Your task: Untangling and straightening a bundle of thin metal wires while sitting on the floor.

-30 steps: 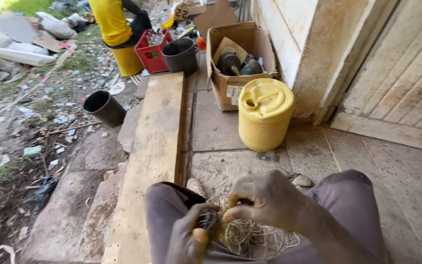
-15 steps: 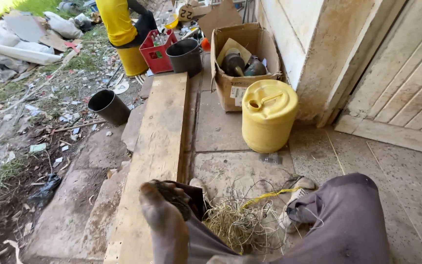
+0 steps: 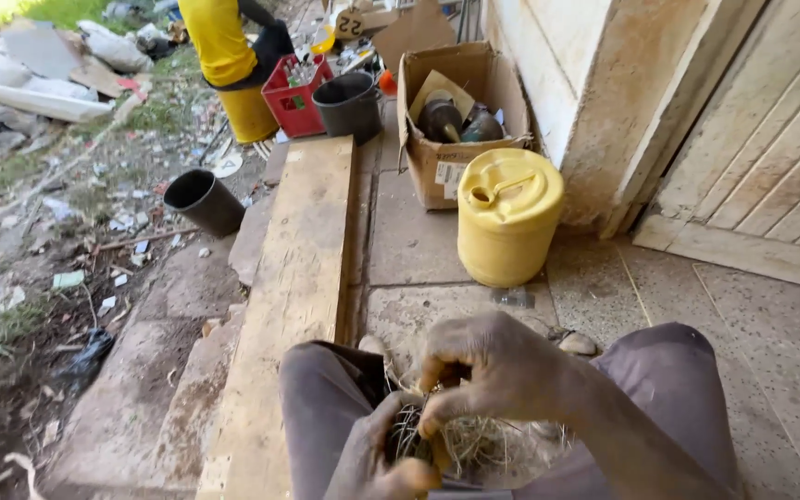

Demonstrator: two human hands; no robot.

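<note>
I sit with my knees apart in grey trousers at the bottom of the view. Between them my left hand (image 3: 377, 458) grips a small tangled bundle of dry grass and thin wire (image 3: 418, 440). My right hand (image 3: 493, 366) is curled over the top of the same bundle, its fingertips pinched into the strands. More loose dry grass (image 3: 488, 444) lies on the floor under my hands. Much of the bundle is hidden by my fingers.
A long wooden plank (image 3: 303, 250) runs ahead on my left. A yellow jerrycan (image 3: 508, 218) and an open cardboard box (image 3: 451, 120) of dark items stand ahead. Farther off are a black bucket (image 3: 349, 104), red crate (image 3: 293, 93), fallen black pot (image 3: 201, 199), and a person in yellow (image 3: 219, 42). Littered soil lies left.
Half a second ago my hands had dropped low with only the left showing. Now both are back together on the bundle, as a second ago.
</note>
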